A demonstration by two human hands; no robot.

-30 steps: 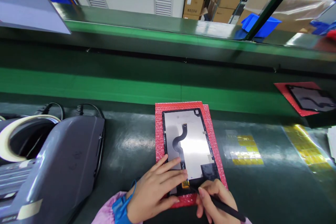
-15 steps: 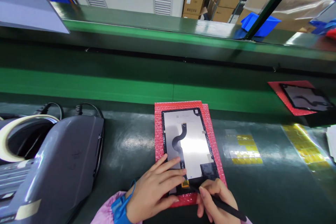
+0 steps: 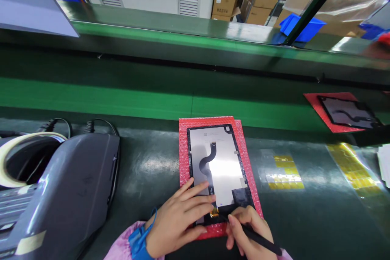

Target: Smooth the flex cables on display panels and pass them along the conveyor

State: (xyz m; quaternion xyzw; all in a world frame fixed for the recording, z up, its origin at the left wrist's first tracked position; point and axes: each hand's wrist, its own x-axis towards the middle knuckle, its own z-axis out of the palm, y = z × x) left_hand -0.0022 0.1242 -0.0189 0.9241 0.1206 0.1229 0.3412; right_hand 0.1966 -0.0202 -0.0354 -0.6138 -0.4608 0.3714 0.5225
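A tablet screen panel (image 3: 227, 170) lies back side up on red bubble wrap (image 3: 183, 150) in front of me. A dark, S-bent flex cable (image 3: 204, 163) runs down its silvery back towards a small amber patch (image 3: 214, 212) near the lower edge. My left hand (image 3: 184, 215) rests flat on the panel's lower left, fingers spread beside the cable and patch. In my right hand (image 3: 251, 229) is a slim black tweezers-like tool (image 3: 262, 240). Its thin tip points at the panel's dark lower border, just right of the patch; whether it touches cannot be seen.
To the left stands a grey machine (image 3: 82, 183) with a tape roll (image 3: 9, 158) beside it. Yellow tape pieces (image 3: 286, 172) lie on the bench to the right. Behind runs a green belt (image 3: 137, 103), with another panel (image 3: 347, 111) on red wrap at the far right.
The belt's seam and the far-right panel with its wrap have shifted left. My right hand and its tool have moved very slightly left; my left hand stays on the panel.
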